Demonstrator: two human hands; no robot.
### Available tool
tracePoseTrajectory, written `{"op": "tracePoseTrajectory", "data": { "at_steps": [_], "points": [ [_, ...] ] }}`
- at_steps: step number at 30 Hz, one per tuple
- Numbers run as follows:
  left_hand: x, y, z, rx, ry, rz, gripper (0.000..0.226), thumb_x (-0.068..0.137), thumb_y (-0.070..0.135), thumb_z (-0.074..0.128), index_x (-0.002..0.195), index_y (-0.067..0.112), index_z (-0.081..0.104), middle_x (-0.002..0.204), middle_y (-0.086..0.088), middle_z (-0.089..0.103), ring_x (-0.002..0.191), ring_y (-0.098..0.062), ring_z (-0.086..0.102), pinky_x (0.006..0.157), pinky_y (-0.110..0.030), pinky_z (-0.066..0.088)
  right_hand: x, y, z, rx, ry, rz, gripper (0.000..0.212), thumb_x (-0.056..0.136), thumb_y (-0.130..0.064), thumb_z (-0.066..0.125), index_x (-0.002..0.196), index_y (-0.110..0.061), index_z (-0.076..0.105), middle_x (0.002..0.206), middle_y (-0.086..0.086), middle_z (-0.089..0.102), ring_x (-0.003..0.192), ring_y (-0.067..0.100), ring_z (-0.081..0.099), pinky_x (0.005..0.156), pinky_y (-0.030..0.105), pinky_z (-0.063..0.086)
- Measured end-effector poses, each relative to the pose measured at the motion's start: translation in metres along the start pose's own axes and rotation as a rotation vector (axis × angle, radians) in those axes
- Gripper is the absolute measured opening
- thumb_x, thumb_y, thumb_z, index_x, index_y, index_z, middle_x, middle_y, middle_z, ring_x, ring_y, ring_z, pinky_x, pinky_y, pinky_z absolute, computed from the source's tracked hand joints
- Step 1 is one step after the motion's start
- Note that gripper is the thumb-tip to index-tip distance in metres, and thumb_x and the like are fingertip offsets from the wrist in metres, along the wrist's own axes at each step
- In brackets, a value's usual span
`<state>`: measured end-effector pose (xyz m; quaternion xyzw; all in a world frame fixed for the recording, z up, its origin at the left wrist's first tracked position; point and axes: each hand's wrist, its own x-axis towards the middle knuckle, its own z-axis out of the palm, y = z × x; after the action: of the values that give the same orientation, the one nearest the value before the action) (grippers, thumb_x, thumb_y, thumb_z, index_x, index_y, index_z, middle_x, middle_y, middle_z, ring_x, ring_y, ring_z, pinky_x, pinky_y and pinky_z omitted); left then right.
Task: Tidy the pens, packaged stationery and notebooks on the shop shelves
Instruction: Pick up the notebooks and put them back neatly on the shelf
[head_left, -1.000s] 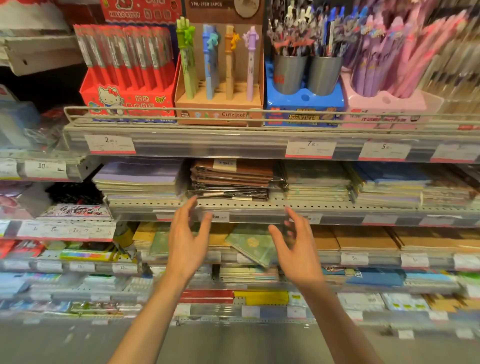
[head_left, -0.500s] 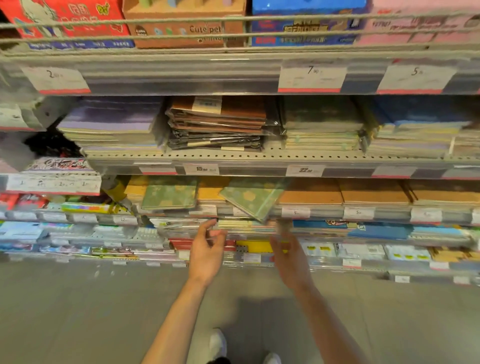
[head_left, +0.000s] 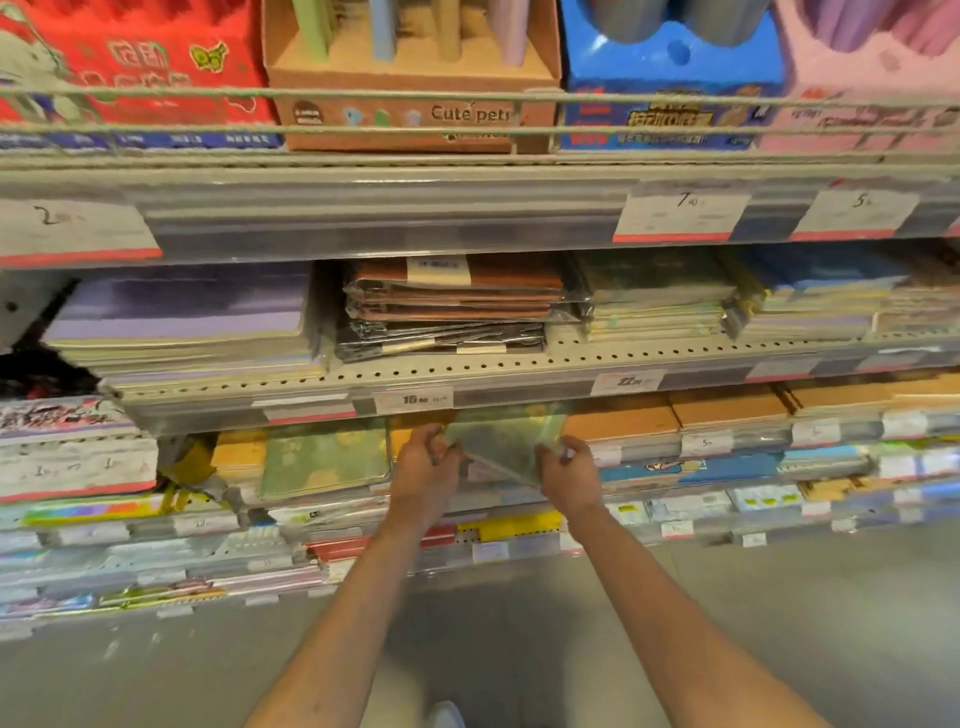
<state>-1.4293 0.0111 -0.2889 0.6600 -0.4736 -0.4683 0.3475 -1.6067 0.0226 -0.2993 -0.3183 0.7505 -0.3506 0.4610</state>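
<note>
A green wrapped notebook (head_left: 506, 439) lies crooked on the third shelf down, one corner sticking out over the shelf edge. My left hand (head_left: 426, 467) grips its left edge and my right hand (head_left: 566, 475) grips its lower right edge. A second green notebook (head_left: 324, 457) lies flat on the pile to the left. Orange and brown notebooks (head_left: 727, 410) fill the same shelf to the right.
Above are stacks of purple notebooks (head_left: 182, 317), brown wrapped notebooks (head_left: 457, 288) and pale ones (head_left: 654, 301). The top shelf holds pen display boxes (head_left: 410, 67) behind a wire rail. Lower shelves carry packaged stationery (head_left: 509, 527). Grey floor lies below.
Both hands have moved up and forward from in front of the lower shelves and have taken hold of the crooked green notebook. The camera has come closer.
</note>
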Motion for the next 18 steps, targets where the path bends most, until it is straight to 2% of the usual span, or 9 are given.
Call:
{"op": "tracePoseTrajectory", "data": {
  "at_steps": [3,5,7,9,12,13,16,18],
  "points": [
    [0.005,-0.004,-0.001,-0.036,-0.003,0.007,0.027,0.095,0.021,0.062,0.120,0.019,0.053,0.089,0.016,0.063,0.083,0.000,0.060,0.067,-0.022,0.046,0.006,-0.001,0.005,0.094,0.022,0.034,0.045,0.099,-0.019,0.057,0.139,-0.014,0.038,0.123,0.012,0.057,0.112,0.029,0.057,0.106,0.045,0.047],
    [0.004,-0.005,-0.003,-0.027,-0.011,0.018,0.026,0.096,0.020,0.060,0.120,0.023,0.052,0.091,0.017,0.062,0.086,0.002,0.059,0.067,-0.020,0.044,0.010,0.000,0.005,0.184,0.025,0.052,0.042,0.099,-0.012,0.058,0.137,-0.014,0.039,0.105,0.007,0.054,0.100,0.023,0.056,0.104,0.041,0.047],
    [0.004,-0.006,-0.003,-0.022,-0.017,0.017,0.026,0.096,0.020,0.059,0.121,0.025,0.051,0.093,0.016,0.063,0.090,-0.001,0.060,0.068,-0.019,0.043,0.012,0.000,0.004,0.281,0.015,0.074,0.043,0.097,-0.005,0.059,0.135,-0.014,0.042,0.096,0.009,0.052,0.094,0.020,0.054,0.107,0.041,0.046],
    [0.004,-0.007,-0.004,-0.012,-0.010,0.005,0.027,0.097,0.021,0.058,0.122,0.025,0.050,0.095,0.013,0.064,0.089,-0.002,0.059,0.069,-0.019,0.043,0.015,0.003,0.001,0.362,-0.007,0.089,0.044,0.096,-0.001,0.060,0.135,-0.015,0.044,0.101,0.015,0.058,0.098,0.022,0.056,0.103,0.042,0.050],
    [0.003,-0.011,-0.004,0.025,0.012,-0.022,0.035,0.098,0.030,0.054,0.131,0.020,0.047,0.099,0.003,0.066,0.089,-0.012,0.063,0.077,-0.032,0.051,0.018,0.006,-0.012,0.407,-0.042,0.072,0.040,0.096,-0.003,0.060,0.131,-0.019,0.047,0.098,0.004,0.065,0.097,0.024,0.062,0.073,0.034,0.055],
    [0.003,-0.012,-0.003,0.020,0.016,-0.039,0.038,0.099,0.032,0.053,0.133,0.018,0.046,0.099,0.001,0.065,0.091,-0.017,0.063,0.080,-0.036,0.052,0.017,0.008,-0.018,0.415,-0.069,0.063,0.040,0.096,-0.004,0.061,0.130,-0.020,0.049,0.098,0.002,0.067,0.097,0.024,0.064,0.071,0.033,0.055],
    [0.004,-0.011,0.000,-0.023,0.008,-0.085,0.043,0.099,0.032,0.054,0.137,0.014,0.043,0.093,-0.004,0.065,0.092,-0.021,0.065,0.079,-0.035,0.052,0.014,0.018,-0.038,0.361,-0.224,0.016,0.038,0.097,-0.004,0.057,0.132,-0.021,0.057,0.104,0.001,0.074,0.090,0.017,0.069,0.067,0.028,0.056],
    [0.005,-0.008,0.005,-0.076,-0.011,-0.117,0.049,0.098,0.028,0.057,0.141,0.011,0.041,0.086,-0.007,0.066,0.094,-0.025,0.067,0.087,-0.041,0.052,0.011,0.028,-0.051,0.328,-0.301,-0.005,0.038,0.098,-0.003,0.054,0.132,-0.020,0.059,0.111,0.002,0.075,0.096,0.020,0.070,0.073,0.033,0.058]
  ]
}}
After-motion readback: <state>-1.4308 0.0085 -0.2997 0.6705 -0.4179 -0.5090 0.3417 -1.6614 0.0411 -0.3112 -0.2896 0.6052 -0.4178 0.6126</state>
